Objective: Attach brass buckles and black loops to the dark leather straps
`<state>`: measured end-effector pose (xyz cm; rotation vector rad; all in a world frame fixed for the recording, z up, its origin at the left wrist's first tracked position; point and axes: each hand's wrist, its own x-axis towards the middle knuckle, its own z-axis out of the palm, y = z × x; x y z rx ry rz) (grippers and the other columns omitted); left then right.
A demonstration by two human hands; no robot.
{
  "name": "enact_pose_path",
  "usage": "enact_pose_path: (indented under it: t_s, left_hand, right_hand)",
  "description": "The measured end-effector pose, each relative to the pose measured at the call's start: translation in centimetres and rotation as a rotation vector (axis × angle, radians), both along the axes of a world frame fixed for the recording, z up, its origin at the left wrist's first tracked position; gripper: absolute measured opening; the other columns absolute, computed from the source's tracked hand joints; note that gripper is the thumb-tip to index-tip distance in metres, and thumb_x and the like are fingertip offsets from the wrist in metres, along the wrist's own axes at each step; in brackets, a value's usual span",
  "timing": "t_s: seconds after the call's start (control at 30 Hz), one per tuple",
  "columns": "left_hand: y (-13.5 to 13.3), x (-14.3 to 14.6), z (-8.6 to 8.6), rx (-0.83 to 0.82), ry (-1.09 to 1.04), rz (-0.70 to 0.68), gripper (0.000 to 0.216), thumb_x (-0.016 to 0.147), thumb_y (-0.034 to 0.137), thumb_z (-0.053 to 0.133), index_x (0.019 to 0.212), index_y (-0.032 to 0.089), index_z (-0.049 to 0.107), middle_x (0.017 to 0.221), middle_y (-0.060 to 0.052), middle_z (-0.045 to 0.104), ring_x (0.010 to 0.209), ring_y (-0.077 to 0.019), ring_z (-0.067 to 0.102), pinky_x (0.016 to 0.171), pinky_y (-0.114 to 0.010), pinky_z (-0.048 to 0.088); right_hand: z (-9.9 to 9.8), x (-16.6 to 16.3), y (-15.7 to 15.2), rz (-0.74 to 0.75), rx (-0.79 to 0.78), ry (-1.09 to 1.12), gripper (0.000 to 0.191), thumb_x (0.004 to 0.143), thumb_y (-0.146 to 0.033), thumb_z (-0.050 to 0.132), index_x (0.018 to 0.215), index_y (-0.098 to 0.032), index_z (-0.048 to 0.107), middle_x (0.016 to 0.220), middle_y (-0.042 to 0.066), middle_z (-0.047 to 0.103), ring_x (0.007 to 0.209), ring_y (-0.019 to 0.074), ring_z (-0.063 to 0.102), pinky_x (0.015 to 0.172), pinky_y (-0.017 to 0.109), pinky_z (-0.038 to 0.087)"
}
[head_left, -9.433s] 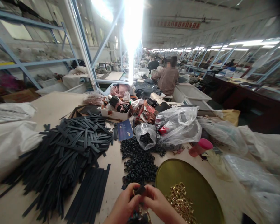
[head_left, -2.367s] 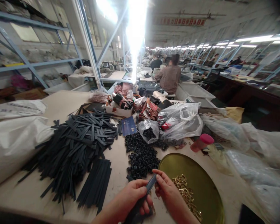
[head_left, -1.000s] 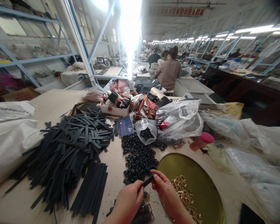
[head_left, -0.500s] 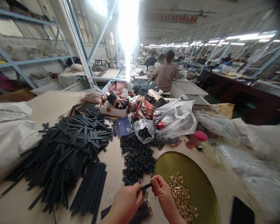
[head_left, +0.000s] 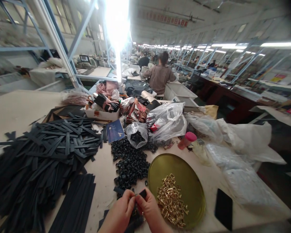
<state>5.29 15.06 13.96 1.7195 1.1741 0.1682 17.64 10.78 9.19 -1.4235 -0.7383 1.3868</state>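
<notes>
Low in the middle, my left hand [head_left: 121, 208] and my right hand [head_left: 149, 207] meet, fingers pinched on a short black strap [head_left: 142, 194]. One end of the strap pokes out beside my right thumb, and another dark piece shows left of my left fingers. The fingers hide its middle part. Just beyond my hands lies a heap of small black loops [head_left: 131, 166]. To the right, gold-coloured metal buckles [head_left: 171, 202] are piled on a round olive-gold tray [head_left: 192, 184]. Partly covered by my wrists, more black straps rest on the table below.
A big pile of black strips [head_left: 55, 145] and a neater stack [head_left: 74, 204] fill the left. Farther back are a blue booklet [head_left: 115, 131], plastic bags [head_left: 168, 121] and a pink-lidded jar [head_left: 187, 140]. A dark phone-like slab [head_left: 223, 208] lies right. A person [head_left: 158, 77] sits beyond.
My hands have come together; before, they were apart with the strap stretched between them. The view has turned to the right, so the table's things appear farther left.
</notes>
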Motion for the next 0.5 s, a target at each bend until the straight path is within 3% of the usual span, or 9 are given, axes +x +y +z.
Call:
enact_pose_path:
  t_s: [0.07, 0.13, 0.2, 0.3, 0.4, 0.5]
  left_hand:
    - [0.2, 0.1, -0.5, -0.031, -0.044, 0.059, 0.037, 0.087, 0.040, 0.031, 0.112, 0.018, 0.046, 0.097, -0.007, 0.065, 0.088, -0.0187, 0.059, 0.076, -0.025, 0.040]
    - [0.5, 0.3, -0.9, -0.068, -0.090, 0.069, 0.043, 0.085, 0.041, 0.035, 0.120, 0.018, 0.043, 0.109, -0.008, 0.062, 0.097, -0.0195, 0.057, 0.082, -0.026, 0.039]
    - [0.9, 0.7, -1.4, -0.101, -0.132, 0.038, 0.039, 0.083, 0.042, 0.039, 0.111, 0.019, 0.052, 0.105, -0.006, 0.064, 0.095, -0.0195, 0.057, 0.082, -0.025, 0.039]
    - [1.7, 1.2, -2.0, -0.124, -0.155, 0.031, 0.032, 0.080, 0.043, 0.042, 0.083, 0.018, 0.061, 0.080, -0.002, 0.065, 0.077, -0.0178, 0.056, 0.069, -0.023, 0.040]
    - [2.7, 1.4, -2.9, -0.112, -0.133, 0.164, 0.027, 0.076, 0.040, 0.042, 0.063, 0.018, 0.052, 0.059, 0.003, 0.052, 0.061, -0.0146, 0.049, 0.057, -0.022, 0.036]
    - [3.5, 1.5, -3.8, -0.102, -0.110, 0.282, 0.024, 0.073, 0.038, 0.039, 0.057, 0.020, 0.043, 0.053, 0.005, 0.042, 0.057, -0.0139, 0.044, 0.055, -0.023, 0.033]
  right_hand:
    - [-0.4, -0.3, -0.2, 0.035, -0.016, -0.026, 0.050, 0.064, -0.071, 0.049, 0.065, -0.022, 0.039, 0.046, -0.008, 0.038, 0.040, 0.0081, 0.034, 0.040, 0.020, 0.028]
    - [-0.8, 0.1, -0.3, 0.089, -0.034, -0.079, 0.053, 0.065, -0.073, 0.042, 0.066, -0.021, 0.043, 0.047, -0.006, 0.044, 0.041, 0.0097, 0.039, 0.041, 0.021, 0.032]
    - [-1.4, 1.6, -0.3, 0.142, -0.055, -0.172, 0.056, 0.069, -0.073, 0.036, 0.068, -0.019, 0.049, 0.050, -0.002, 0.051, 0.044, 0.0119, 0.045, 0.044, 0.023, 0.036]
    - [-2.5, 6.4, 0.1, 0.137, -0.110, -0.414, 0.048, 0.078, -0.063, 0.034, 0.069, -0.019, 0.053, 0.059, 0.002, 0.058, 0.054, 0.0157, 0.052, 0.052, 0.026, 0.040]
    - [-4.0, 12.6, 1.0, 0.060, -0.204, -0.722, 0.020, 0.083, -0.036, 0.043, 0.077, -0.020, 0.054, 0.083, 0.006, 0.059, 0.082, 0.0206, 0.055, 0.068, 0.028, 0.039]
    - [-5.8, 16.9, 1.8, 0.124, -0.296, -0.915, 0.011, 0.077, -0.014, 0.048, 0.077, -0.020, 0.057, 0.088, 0.007, 0.058, 0.085, 0.0208, 0.054, 0.073, 0.029, 0.037]
